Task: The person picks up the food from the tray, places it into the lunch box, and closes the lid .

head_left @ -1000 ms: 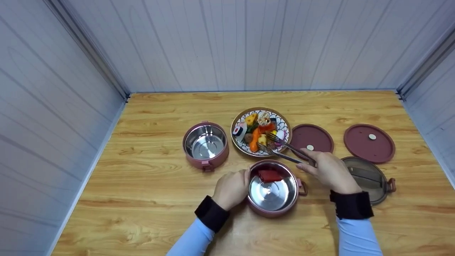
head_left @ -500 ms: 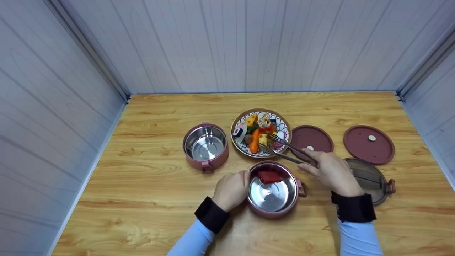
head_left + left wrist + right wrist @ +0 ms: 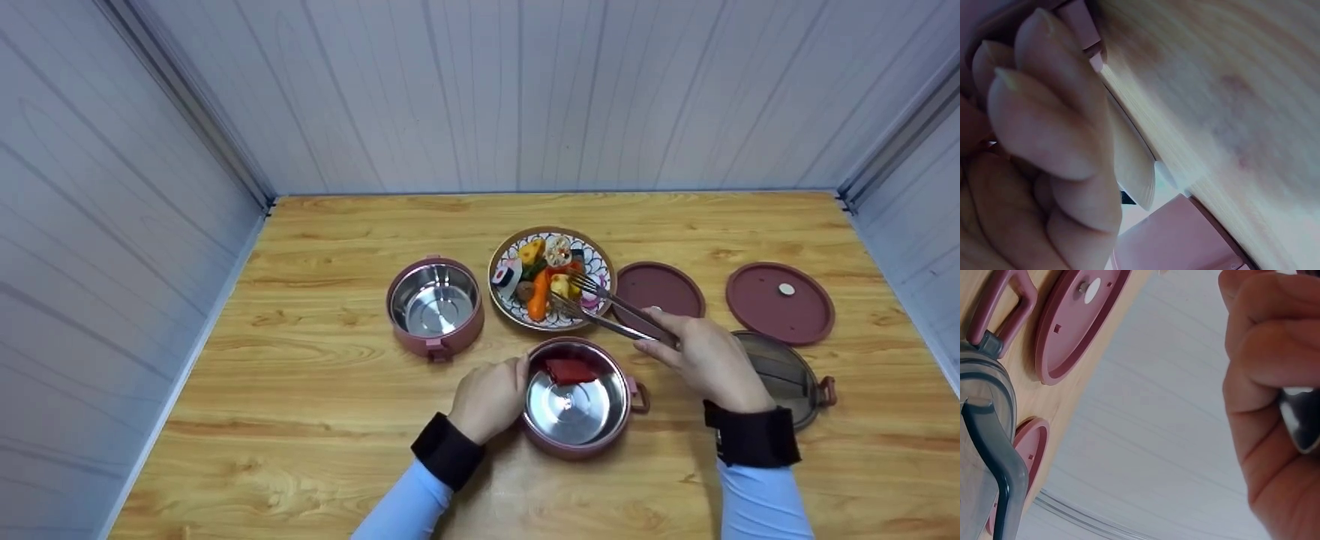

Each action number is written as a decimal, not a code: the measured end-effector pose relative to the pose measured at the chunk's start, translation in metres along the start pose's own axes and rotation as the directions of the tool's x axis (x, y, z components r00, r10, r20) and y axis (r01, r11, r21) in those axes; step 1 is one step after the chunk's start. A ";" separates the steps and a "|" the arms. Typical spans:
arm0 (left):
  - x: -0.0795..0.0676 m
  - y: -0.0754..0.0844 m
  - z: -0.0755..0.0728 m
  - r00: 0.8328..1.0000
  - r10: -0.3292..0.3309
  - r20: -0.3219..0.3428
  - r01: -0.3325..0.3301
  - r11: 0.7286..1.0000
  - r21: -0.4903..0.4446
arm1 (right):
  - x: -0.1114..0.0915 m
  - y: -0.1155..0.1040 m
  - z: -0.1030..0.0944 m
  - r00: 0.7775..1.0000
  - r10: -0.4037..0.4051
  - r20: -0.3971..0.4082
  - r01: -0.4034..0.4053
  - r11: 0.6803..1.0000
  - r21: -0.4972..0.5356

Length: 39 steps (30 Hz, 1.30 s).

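Note:
My left hand (image 3: 489,400) grips the left side of the nearer dusty-pink steel-lined pot (image 3: 568,444), its fingers (image 3: 1044,124) curled in the left wrist view. A folded dark-red food piece (image 3: 568,371) lies inside against the far wall. In my right hand (image 3: 709,361) are metal tongs (image 3: 619,313) with fork-like tips. Those tips stand apart over the right part of a patterned plate (image 3: 517,319), around or above a yellowish piece (image 3: 560,285); contact cannot be made out. Also on the plate are a carrot (image 3: 538,296), a lotus root slice (image 3: 557,251) and a sushi roll (image 3: 504,276).
A second steel-lined pot (image 3: 435,300) stands at the left of the plate. Two maroon lids (image 3: 660,289) lie at the right, near a translucent grey lid (image 3: 776,379) with a handle. Panel walls (image 3: 525,97) bound the wooden table.
The tongs and my right hand have shifted slightly to the right over the plate. My left hand and the nearer pot have stayed where they were.

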State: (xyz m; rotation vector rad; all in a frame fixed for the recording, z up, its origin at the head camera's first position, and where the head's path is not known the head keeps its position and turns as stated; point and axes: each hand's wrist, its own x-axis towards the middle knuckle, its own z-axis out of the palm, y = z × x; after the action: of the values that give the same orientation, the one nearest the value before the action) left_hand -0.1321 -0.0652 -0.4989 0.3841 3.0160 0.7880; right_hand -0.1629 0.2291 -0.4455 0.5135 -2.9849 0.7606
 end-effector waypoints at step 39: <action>-0.001 0.001 0.001 1.000 -0.002 -0.016 0.001 1.000 -0.011 | -0.073 -0.007 -0.037 0.983 -0.156 -0.098 0.159 0.987 0.027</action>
State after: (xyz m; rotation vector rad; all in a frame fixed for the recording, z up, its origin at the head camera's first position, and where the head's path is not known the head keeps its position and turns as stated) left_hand -0.1308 -0.0639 -0.4997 0.3771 3.0250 0.8119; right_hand -0.0936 0.2634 -0.4168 0.6854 -2.8076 0.7995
